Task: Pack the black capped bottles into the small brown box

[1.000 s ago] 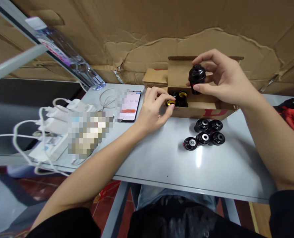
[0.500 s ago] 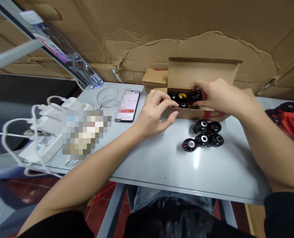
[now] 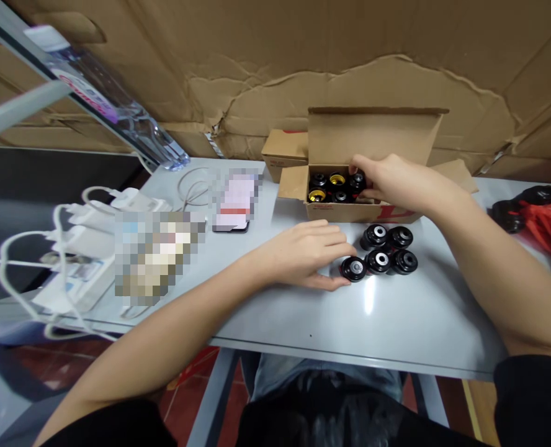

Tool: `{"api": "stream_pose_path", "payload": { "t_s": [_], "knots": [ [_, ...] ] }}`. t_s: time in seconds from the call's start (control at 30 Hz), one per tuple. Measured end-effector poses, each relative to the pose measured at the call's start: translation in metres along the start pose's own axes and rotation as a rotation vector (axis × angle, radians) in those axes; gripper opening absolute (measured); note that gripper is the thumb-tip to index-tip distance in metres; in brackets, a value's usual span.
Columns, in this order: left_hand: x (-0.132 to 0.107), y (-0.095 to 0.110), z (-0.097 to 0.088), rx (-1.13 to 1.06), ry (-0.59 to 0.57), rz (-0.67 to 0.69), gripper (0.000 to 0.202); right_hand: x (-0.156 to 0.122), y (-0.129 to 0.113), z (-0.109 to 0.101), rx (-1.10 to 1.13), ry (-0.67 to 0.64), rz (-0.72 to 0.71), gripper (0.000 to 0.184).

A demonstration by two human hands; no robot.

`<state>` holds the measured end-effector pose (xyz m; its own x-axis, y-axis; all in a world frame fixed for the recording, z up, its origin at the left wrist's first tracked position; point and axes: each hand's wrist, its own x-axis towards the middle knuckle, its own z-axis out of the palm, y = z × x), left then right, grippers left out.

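Observation:
On the table, my left hand (image 3: 310, 254) has its thumb and fingers around the leftmost black round part (image 3: 353, 269), which has a silver centre. Several more such parts stand in a cluster (image 3: 378, 261) beside it. My right hand (image 3: 391, 177) reaches into an open cardboard box (image 3: 340, 213), fingers around a black round part (image 3: 358, 180) there. To its left in the box sit more of these parts, two of them showing yellow rings (image 3: 337, 180). The right side of the box's inside is hidden behind my right hand.
A second cardboard box (image 3: 285, 146) stands behind on the left. Left of it are a phone (image 3: 233, 208), a water bottle (image 3: 117, 112) and a white power strip (image 3: 75, 273) with cables. A red plastic bag (image 3: 548, 223) lies at the right.
My left hand has left the box and come down towards me to the leftmost black part on the table. My right hand stays at the box, its black part now lower in it.

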<state>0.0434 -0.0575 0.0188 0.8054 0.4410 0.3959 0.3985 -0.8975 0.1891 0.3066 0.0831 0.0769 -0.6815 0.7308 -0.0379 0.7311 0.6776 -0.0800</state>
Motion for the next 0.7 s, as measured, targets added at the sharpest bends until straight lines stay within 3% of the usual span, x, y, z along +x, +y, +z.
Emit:
{"api": "stream_pose_path", "payload": {
  "t_s": [0.17, 0.27, 0.43, 0.57, 0.63, 0.7],
  "knots": [
    [-0.003, -0.003, -0.003, -0.014, 0.015, -0.032, 0.02, 0.004, 0.004, 0.001, 0.007, 0.005, -0.023, 0.055],
    [-0.004, -0.007, -0.004, -0.007, 0.097, -0.034, 0.019, 0.006, 0.003, -0.001, 0.01, 0.009, -0.008, 0.054],
    [-0.006, -0.015, -0.003, -0.058, 0.346, -0.086, 0.026, 0.005, 0.005, -0.012, 0.104, -0.031, -0.015, 0.052],
    [-0.008, -0.02, 0.002, -0.13, 0.549, -0.204, 0.035, -0.011, -0.006, -0.035, 0.156, 0.097, -0.055, 0.036],
    [-0.008, -0.022, 0.005, -0.177, 0.662, -0.288, 0.042, -0.021, -0.018, -0.044, 0.323, 0.116, -0.178, 0.034],
    [-0.007, -0.024, 0.008, -0.221, 0.773, -0.35, 0.05, -0.028, -0.033, -0.046, 0.48, 0.117, -0.334, 0.053]
  ]
}}
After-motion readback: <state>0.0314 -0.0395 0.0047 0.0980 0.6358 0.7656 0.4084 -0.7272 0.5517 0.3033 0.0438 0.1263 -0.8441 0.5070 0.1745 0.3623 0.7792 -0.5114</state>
